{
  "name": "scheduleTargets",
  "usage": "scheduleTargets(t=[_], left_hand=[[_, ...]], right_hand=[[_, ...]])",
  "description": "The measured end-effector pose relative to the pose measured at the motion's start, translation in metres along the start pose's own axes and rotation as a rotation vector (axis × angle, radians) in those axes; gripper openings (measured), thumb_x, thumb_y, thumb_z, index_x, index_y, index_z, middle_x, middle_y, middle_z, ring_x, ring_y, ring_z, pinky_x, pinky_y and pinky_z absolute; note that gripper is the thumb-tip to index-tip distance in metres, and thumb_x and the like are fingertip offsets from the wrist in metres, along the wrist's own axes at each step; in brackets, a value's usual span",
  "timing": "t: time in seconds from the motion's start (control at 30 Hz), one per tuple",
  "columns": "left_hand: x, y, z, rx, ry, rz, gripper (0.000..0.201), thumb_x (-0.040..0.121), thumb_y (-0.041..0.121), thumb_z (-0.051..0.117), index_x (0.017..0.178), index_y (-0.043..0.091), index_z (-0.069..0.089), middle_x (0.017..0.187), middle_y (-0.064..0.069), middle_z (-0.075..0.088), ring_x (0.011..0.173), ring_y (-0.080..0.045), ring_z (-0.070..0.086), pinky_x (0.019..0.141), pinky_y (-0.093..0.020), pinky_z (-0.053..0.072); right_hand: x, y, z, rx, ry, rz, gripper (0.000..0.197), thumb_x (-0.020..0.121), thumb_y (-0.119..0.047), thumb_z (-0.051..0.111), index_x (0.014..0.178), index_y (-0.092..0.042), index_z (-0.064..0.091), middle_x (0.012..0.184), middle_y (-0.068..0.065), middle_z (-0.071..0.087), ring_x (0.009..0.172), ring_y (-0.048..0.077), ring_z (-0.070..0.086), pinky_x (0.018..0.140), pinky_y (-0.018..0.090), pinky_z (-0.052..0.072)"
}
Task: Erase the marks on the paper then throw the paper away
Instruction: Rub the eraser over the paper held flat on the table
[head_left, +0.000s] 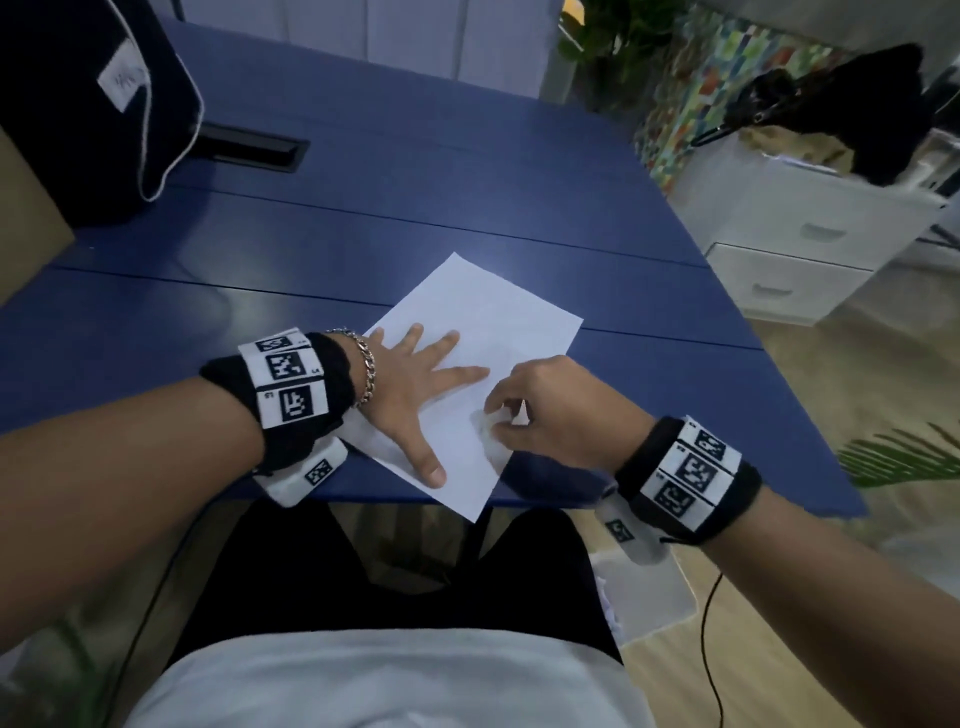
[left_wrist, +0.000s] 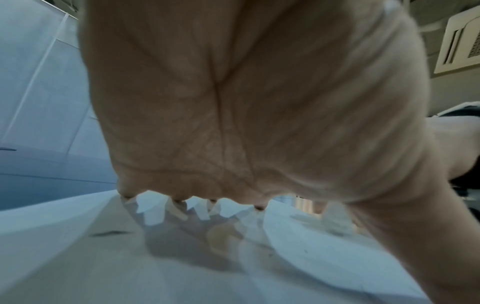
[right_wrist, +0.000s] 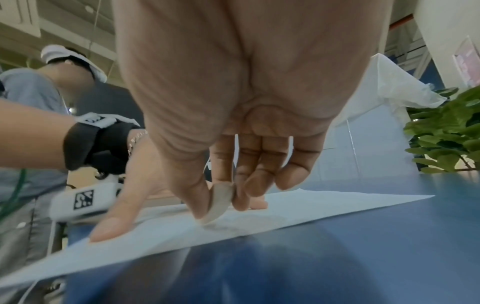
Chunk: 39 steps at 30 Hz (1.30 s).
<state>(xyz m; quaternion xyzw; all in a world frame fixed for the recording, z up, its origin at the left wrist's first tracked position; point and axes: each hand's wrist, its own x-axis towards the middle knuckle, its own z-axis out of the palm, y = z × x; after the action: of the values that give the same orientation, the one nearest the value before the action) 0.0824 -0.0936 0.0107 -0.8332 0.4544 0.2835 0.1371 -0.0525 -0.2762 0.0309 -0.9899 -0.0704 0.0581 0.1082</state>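
A white sheet of paper (head_left: 483, 332) lies at an angle near the front edge of the blue table (head_left: 415, 171), one corner hanging over the edge. My left hand (head_left: 415, 384) lies flat on the sheet with fingers spread, pressing it down. My right hand (head_left: 506, 415) pinches a pale eraser (right_wrist: 219, 202) between thumb and fingers, its tip touching the paper (right_wrist: 298, 207) near the right edge. Faint grey marks (right_wrist: 233, 225) show under the eraser. In the left wrist view the palm (left_wrist: 233, 102) fills the frame above the paper (left_wrist: 78, 246).
A dark bag (head_left: 88, 104) stands at the table's back left beside a black cable slot (head_left: 254, 148). White drawers (head_left: 800, 260) stand to the right on the floor. Green plants (right_wrist: 446, 131) are at the right. A clear bin (head_left: 654, 592) sits on the floor by my right knee.
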Motion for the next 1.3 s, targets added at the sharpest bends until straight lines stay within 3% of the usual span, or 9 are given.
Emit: scheduleTargets(t=[0.2,0.43,0.6,0.77,0.97,1.07,1.13,1.2,1.3], left_hand=[[0.001,-0.003,0.003,0.015,-0.005,-0.005,0.142,0.051,0.1,0.066,0.147,0.062,-0.032,0.163,0.005,-0.045,0.153,-0.04,-0.032,0.121,-0.071,-0.006],[0.002,-0.002,0.002,0.015,-0.018,-0.005,0.142,0.051,0.099,0.066,0.146,0.063,-0.033,0.161,0.006,-0.047,0.152,-0.039,-0.035,0.121,-0.071,-0.007],[0.003,-0.002,0.004,0.013,-0.015,-0.01,0.143,0.049,0.101,0.065,0.144,0.064,-0.035,0.161,0.006,-0.048,0.152,-0.039,-0.034,0.121,-0.071,-0.007],[0.002,-0.002,0.002,0.002,-0.016,-0.003,0.142,0.051,0.099,0.068,0.145,0.064,-0.034,0.161,0.006,-0.048,0.152,-0.038,-0.035,0.121,-0.071,-0.008],[0.0,-0.001,0.001,-0.021,-0.013,-0.006,0.142,0.051,0.098,0.068,0.146,0.064,-0.033,0.161,0.007,-0.047,0.152,-0.037,-0.035,0.121,-0.07,-0.008],[-0.006,0.0,-0.003,-0.051,0.02,0.003,0.146,0.052,0.093,0.074,0.15,0.061,-0.029,0.168,0.005,-0.035,0.157,-0.037,-0.025,0.122,-0.07,-0.003],[-0.011,-0.005,-0.01,-0.037,0.064,0.022,0.149,0.051,0.091,0.077,0.154,0.057,-0.025,0.174,0.004,-0.01,0.16,-0.036,-0.002,0.122,-0.069,0.007],[-0.013,-0.014,-0.015,0.014,0.107,0.021,0.148,0.05,0.092,0.077,0.158,0.052,-0.018,0.166,0.006,0.018,0.149,-0.031,0.024,0.119,-0.063,0.018],[-0.014,-0.023,-0.016,0.042,0.155,0.006,0.144,0.052,0.094,0.073,0.161,0.049,-0.009,0.154,0.008,0.031,0.136,-0.026,0.035,0.117,-0.056,0.022]], right_hand=[[-0.01,-0.023,0.012,-0.017,-0.07,-0.089,0.013,0.089,-0.038,0.065,0.087,-0.026,0.071,0.083,-0.007,0.062,0.074,0.013,0.058,0.067,0.039,0.054],[-0.005,-0.006,0.006,-0.125,0.039,-0.009,0.018,0.091,-0.037,0.057,0.099,-0.032,0.073,0.087,-0.009,0.059,0.084,0.015,0.058,0.067,0.038,0.056],[-0.02,-0.025,0.014,-0.126,-0.066,-0.132,0.016,0.092,-0.039,0.056,0.092,-0.03,0.07,0.086,-0.009,0.054,0.076,0.01,0.052,0.059,0.033,0.051],[-0.008,-0.003,0.005,-0.145,0.04,-0.018,0.018,0.092,-0.037,0.057,0.097,-0.029,0.072,0.087,-0.01,0.058,0.085,0.015,0.06,0.064,0.032,0.049],[-0.018,-0.014,0.009,-0.026,-0.056,-0.065,0.018,0.092,-0.041,0.059,0.099,-0.03,0.071,0.092,-0.012,0.059,0.079,0.006,0.055,0.069,0.034,0.055],[-0.015,0.009,0.005,-0.031,0.01,0.008,0.018,0.091,-0.04,0.06,0.101,-0.032,0.072,0.09,-0.016,0.061,0.081,0.005,0.057,0.073,0.036,0.057],[-0.016,0.019,0.007,-0.009,0.01,0.03,0.017,0.091,-0.04,0.058,0.097,-0.034,0.072,0.087,-0.015,0.063,0.079,0.006,0.06,0.072,0.038,0.057],[-0.015,0.024,0.007,0.002,0.012,0.041,0.016,0.091,-0.042,0.059,0.096,-0.036,0.073,0.086,-0.014,0.064,0.077,0.007,0.061,0.07,0.038,0.057],[-0.011,0.025,-0.002,-0.01,-0.015,0.072,0.017,0.09,-0.041,0.064,0.1,-0.034,0.076,0.086,-0.014,0.066,0.076,0.008,0.061,0.07,0.039,0.058]])
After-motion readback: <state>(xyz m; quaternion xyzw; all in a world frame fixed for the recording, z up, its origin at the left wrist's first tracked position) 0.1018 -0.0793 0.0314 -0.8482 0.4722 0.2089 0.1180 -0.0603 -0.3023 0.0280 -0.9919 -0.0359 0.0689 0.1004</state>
